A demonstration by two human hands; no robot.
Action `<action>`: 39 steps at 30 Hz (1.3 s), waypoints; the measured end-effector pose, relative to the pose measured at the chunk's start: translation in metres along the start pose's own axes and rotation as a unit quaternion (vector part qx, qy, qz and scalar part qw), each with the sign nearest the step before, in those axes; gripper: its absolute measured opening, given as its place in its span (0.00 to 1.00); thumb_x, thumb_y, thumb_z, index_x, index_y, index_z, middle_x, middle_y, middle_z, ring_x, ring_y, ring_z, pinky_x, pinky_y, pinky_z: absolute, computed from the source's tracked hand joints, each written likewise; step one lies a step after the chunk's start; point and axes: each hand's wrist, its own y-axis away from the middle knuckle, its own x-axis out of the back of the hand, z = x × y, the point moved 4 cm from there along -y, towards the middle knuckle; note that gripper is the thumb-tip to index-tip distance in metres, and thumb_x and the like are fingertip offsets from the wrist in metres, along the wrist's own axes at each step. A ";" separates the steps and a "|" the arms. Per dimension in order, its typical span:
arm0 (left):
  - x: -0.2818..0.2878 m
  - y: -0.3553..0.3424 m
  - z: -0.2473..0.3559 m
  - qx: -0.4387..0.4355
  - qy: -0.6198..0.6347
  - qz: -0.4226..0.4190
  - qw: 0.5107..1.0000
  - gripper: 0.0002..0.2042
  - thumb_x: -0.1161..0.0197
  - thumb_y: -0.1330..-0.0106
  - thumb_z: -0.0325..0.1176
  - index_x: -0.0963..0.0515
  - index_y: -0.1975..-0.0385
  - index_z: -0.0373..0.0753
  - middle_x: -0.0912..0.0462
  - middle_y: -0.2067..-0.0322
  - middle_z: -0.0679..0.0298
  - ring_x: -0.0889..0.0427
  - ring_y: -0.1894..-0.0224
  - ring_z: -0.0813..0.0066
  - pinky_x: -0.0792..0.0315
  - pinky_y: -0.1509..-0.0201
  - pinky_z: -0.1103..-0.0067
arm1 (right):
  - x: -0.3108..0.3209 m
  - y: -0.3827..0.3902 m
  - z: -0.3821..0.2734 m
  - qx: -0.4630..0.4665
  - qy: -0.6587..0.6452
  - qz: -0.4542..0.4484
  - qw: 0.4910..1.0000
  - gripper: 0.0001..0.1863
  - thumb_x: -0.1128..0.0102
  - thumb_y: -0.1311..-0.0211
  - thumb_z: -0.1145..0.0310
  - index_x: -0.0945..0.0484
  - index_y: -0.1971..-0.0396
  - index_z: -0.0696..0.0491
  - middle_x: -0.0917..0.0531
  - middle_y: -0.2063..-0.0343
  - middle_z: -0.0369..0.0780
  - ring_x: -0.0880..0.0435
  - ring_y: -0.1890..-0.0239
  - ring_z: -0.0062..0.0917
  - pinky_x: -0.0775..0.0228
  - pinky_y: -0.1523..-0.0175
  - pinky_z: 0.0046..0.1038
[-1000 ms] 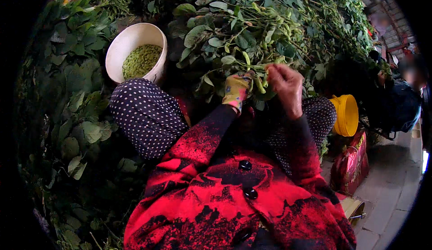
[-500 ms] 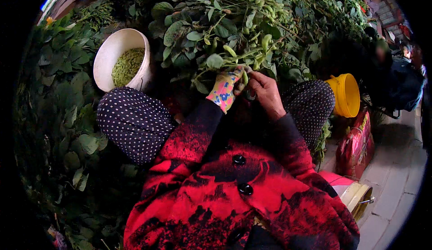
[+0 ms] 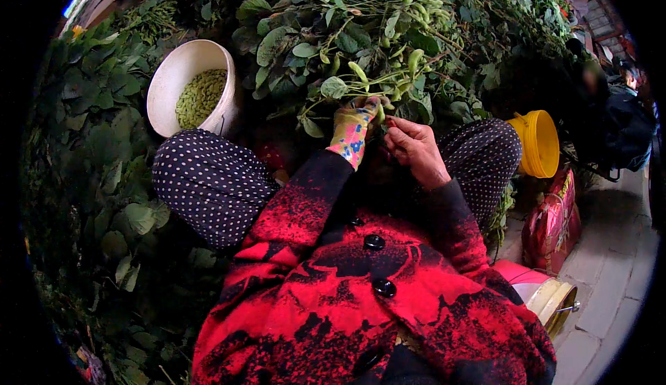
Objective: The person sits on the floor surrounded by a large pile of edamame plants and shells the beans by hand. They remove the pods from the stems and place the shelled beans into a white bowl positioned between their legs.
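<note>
My left hand [image 3: 354, 132], in a flower-patterned glove, is closed around the stem of a green bean plant [image 3: 374, 80] with plump pods and leaves. One pod [image 3: 379, 114] hangs beside the glove's fingers. My bare right hand [image 3: 416, 150] is pinched shut just right of that pod. A small reddish bit shows at its fingertips, too small to name. To the left, a white bucket [image 3: 158, 92] leans toward me with shelled green beans [image 3: 201, 99] inside.
Leafy bean plants [image 3: 305, 38] are heaped ahead, and more foliage [image 3: 104, 198] lies at left. A yellow bucket [image 3: 540, 142] sits beyond my right knee. Nearby are a red bag [image 3: 551, 229] and a tipped pail [image 3: 555, 307] on the paving. People are at the far right.
My right hand has drawn slightly back from the left glove, toward me and to the right. My left hand keeps its hold on the stem.
</note>
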 end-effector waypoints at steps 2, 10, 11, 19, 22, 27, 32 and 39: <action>-0.002 0.000 0.000 0.006 -0.005 0.017 1.000 0.06 0.46 0.43 0.34 0.24 0.73 0.41 0.28 0.86 0.72 0.35 0.88 0.85 0.43 0.86 0.86 | 0.003 -0.001 0.002 -0.011 -0.007 -0.001 1.000 0.12 0.54 0.43 0.69 0.30 0.61 0.57 0.33 0.85 0.28 0.43 0.88 0.07 0.55 0.84 0.09; -0.005 0.012 0.008 0.060 0.105 0.030 0.992 0.08 0.46 0.43 0.37 0.27 0.78 0.41 0.29 0.86 0.72 0.35 0.87 0.83 0.42 0.85 0.86 | 0.002 -0.009 0.013 0.002 -0.019 0.039 0.999 0.05 0.50 0.47 0.71 0.26 0.76 0.56 0.33 0.86 0.26 0.41 0.86 0.06 0.52 0.84 0.12; -0.005 0.011 0.009 0.056 0.146 0.026 0.987 0.08 0.46 0.43 0.37 0.27 0.78 0.41 0.28 0.85 0.71 0.34 0.86 0.83 0.40 0.83 0.86 | 0.004 -0.009 0.010 0.032 -0.009 0.049 0.998 0.05 0.50 0.47 0.72 0.25 0.75 0.56 0.33 0.86 0.25 0.41 0.86 0.06 0.51 0.84 0.12; -0.005 0.016 0.037 -0.141 -0.292 0.029 0.946 0.15 0.37 0.51 0.39 0.28 0.71 0.34 0.24 0.77 0.62 0.27 0.77 0.77 0.34 0.74 0.82 | 0.001 -0.015 0.000 0.149 0.087 0.074 0.982 0.11 0.50 0.45 0.74 0.25 0.62 0.57 0.34 0.84 0.23 0.44 0.83 0.06 0.54 0.80 0.11; -0.011 0.014 0.027 0.005 -0.179 -0.012 0.984 0.08 0.42 0.47 0.33 0.27 0.70 0.39 0.24 0.74 0.69 0.28 0.77 0.81 0.36 0.79 0.83 | 0.010 -0.009 -0.007 0.094 0.031 0.089 0.991 0.10 0.49 0.46 0.72 0.25 0.64 0.56 0.34 0.86 0.25 0.44 0.87 0.06 0.55 0.83 0.10; -0.003 0.013 0.016 0.035 -0.039 -0.019 0.998 0.04 0.46 0.44 0.28 0.26 0.70 0.40 0.27 0.82 0.71 0.36 0.88 0.86 0.47 0.90 0.88 | 0.005 -0.007 0.004 0.071 -0.054 0.087 0.992 0.06 0.51 0.47 0.72 0.26 0.71 0.57 0.33 0.87 0.26 0.40 0.85 0.07 0.51 0.82 0.11; -0.007 0.007 0.012 -0.101 -0.087 -0.071 0.989 0.08 0.48 0.44 0.26 0.25 0.65 0.38 0.24 0.73 0.69 0.28 0.76 0.83 0.35 0.79 0.86 | 0.021 0.010 -0.020 0.191 0.042 0.201 0.960 0.08 0.50 0.46 0.72 0.25 0.68 0.59 0.33 0.85 0.25 0.40 0.84 0.07 0.50 0.79 0.11; -0.001 0.008 0.006 -0.045 -0.016 -0.014 0.999 0.11 0.52 0.46 0.20 0.27 0.64 0.37 0.24 0.72 0.69 0.29 0.79 0.83 0.36 0.80 0.87 | 0.034 0.000 -0.043 0.241 0.183 0.205 0.931 0.08 0.43 0.51 0.74 0.25 0.69 0.59 0.27 0.80 0.29 0.35 0.77 0.08 0.42 0.73 0.12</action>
